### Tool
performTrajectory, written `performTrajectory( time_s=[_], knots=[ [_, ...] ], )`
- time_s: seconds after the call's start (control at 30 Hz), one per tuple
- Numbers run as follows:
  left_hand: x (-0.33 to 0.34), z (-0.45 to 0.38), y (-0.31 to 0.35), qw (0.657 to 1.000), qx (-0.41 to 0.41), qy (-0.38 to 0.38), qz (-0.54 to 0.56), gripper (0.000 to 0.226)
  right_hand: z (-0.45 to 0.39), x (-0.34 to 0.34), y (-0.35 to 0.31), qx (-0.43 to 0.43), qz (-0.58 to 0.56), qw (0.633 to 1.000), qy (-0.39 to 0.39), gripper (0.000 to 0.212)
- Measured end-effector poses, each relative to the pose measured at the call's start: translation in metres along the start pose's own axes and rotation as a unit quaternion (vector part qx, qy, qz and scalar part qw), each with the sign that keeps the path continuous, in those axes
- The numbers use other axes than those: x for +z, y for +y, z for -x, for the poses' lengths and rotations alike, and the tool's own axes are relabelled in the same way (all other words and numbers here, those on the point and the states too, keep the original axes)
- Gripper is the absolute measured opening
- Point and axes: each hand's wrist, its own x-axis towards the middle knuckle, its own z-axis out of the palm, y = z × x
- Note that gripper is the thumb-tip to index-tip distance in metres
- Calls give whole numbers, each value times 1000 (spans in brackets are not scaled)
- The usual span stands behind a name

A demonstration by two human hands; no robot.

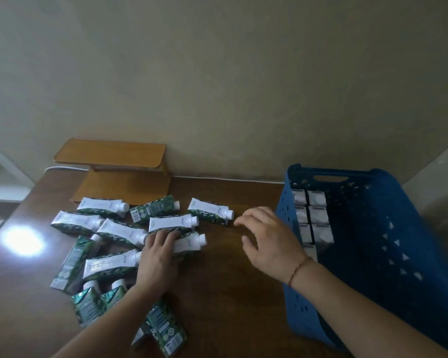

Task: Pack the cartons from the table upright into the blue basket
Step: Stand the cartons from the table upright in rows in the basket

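The cartons lie scattered on their sides over the left half of the brown table (230,293), green-and-white printed packs with white screw caps, most caps pointing right; a few near the front edge stand or lean. The one in hand is a white-faced carton (189,244) near the middle of the heap, cap to the right. The left hand (158,257) lies flat over its base end, fingers (166,235) curled down onto it, so I judge a pick-up is just starting; whether it is properly gripped I cannot tell.

The right hand (267,236) hovers empty above bare table, fingers spread wide, between the heap and the blue basket (398,254). A lone carton (210,211) lies just beyond its fingertips and looks the likely next take.

In the basket, two rows of cartons already stand upright along the left wall (285,223), tops showing, with most of the floor free. The job looks under halfway. The next move calls for lifting the carton, turning it cap-up and setting it snug beside the nearest standing carton (323,235).

At the back of the table sits a small wooden shelf (111,153).
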Motion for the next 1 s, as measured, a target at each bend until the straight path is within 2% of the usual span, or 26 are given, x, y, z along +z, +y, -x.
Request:
performTrajectory(
  time_s=[0.13,0.2,0.23,0.3,0.4,0.47,0.57,0.63,0.7,0.77,0.87,1.0],
  knots=[
    [-4,1,38,975,52,152,154,54,-3,8,-10,142,-89,981,-94,67],
    [-12,-5,64,956,98,195,198,55,-6,7,-11,179,-157,966,-103,77],
    [-15,-8,76,947,126,209,208,54,-5,4,-11,185,-205,957,-86,74],
    [-20,-12,96,933,168,225,223,53,-1,-5,-10,183,-271,945,-19,54],
    [-18,-17,113,920,202,223,250,61,14,-22,-3,170,-296,937,72,44],
    [-15,-17,118,912,225,210,271,69,27,-36,8,155,-337,920,129,43],
    [-13,-13,127,902,236,176,315,62,52,-60,37,121,-340,900,244,43],
    [-14,-10,137,906,235,124,330,57,71,-76,60,123,-334,887,294,52],
    [-16,-7,149,914,222,52,336,55,87,-92,79,129,-327,881,316,50],
    [-16,-7,161,914,197,-8,354,55,99,-107,94,102,-266,912,296,46],
    [-13,-11,179,904,161,-72,389,63,110,-116,113,64,-166,959,222,48],
    [-7,-14,202,885,145,-135,421,71,115,-102,131,81,-101,987,90,51]
  ],
)
